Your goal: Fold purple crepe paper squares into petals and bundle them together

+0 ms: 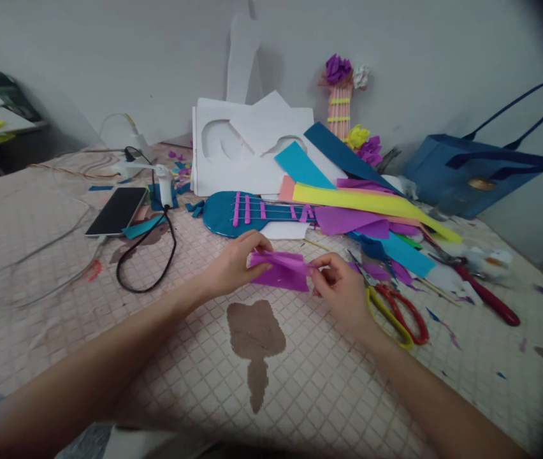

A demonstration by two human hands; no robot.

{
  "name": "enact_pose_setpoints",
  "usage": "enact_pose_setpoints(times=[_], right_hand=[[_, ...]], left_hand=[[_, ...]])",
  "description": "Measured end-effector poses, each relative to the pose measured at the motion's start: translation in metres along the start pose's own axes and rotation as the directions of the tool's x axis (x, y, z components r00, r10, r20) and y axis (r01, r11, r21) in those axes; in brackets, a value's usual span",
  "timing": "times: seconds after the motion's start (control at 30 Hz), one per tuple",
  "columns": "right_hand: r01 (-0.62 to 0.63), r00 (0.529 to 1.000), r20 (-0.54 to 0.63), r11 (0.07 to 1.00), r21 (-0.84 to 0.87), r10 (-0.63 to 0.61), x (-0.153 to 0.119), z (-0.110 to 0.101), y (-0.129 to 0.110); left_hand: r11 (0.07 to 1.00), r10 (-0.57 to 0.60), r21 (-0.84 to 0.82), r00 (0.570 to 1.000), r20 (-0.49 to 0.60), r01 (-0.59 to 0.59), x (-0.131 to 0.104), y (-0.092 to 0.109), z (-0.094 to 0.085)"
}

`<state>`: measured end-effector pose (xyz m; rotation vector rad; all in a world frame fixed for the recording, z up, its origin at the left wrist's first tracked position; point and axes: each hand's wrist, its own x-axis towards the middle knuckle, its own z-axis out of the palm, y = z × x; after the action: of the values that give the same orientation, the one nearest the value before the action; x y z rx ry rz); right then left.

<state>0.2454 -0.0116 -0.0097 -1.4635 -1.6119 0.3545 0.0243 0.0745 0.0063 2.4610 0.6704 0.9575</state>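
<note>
A piece of purple crepe paper [283, 274] is stretched between my two hands, its upper edge folded or gathered. My left hand [243, 260] pinches its left end, with the thumb in front. At the right end, my right hand [338, 284] grips the paper's corner between thumb and fingers. Just behind them lies a blue paper guitar [224, 213] with purple strips across its strings. Scissors with red and yellow handles [398, 312] rest on the table beside my right wrist.
Coloured paper strips [371, 201] pile up behind my right hand, near red-handled pliers [486, 296] and a blue bag [472, 172]. White cut-out sheets [252, 143] lean on the wall beside a decorated guitar neck [340, 105]. A phone [117, 210] and a black cable [173, 245] lie left.
</note>
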Motion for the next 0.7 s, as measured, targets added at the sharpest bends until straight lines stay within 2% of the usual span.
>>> enact_pose_setpoints(times=[0.1,0.23,0.43,0.57,0.7], right_hand=[[-0.121,0.992,-0.018,0.985,0.124,0.124,0.002,0.0,0.003],[-0.193,0.979,-0.026,0.954,0.231,0.204,0.004,0.001,0.006],[-0.231,0.965,-0.04,0.917,0.326,0.257,0.005,0.0,0.007],[-0.234,0.962,-0.051,0.901,0.364,0.27,0.006,-0.001,0.006],[-0.23,0.962,-0.053,0.896,0.38,0.269,0.006,0.0,0.004]], left_hand=[[0.999,-0.028,0.032,1.0,0.014,0.027,-0.001,0.0,0.003],[0.997,-0.018,0.076,0.995,0.098,0.011,-0.003,0.0,0.007],[0.989,-0.008,0.145,0.976,0.217,-0.024,-0.005,-0.001,0.006],[0.986,-0.024,0.164,0.969,0.245,-0.017,-0.004,-0.006,0.002],[0.988,-0.027,0.153,0.968,0.248,-0.012,-0.003,-0.011,0.006]])
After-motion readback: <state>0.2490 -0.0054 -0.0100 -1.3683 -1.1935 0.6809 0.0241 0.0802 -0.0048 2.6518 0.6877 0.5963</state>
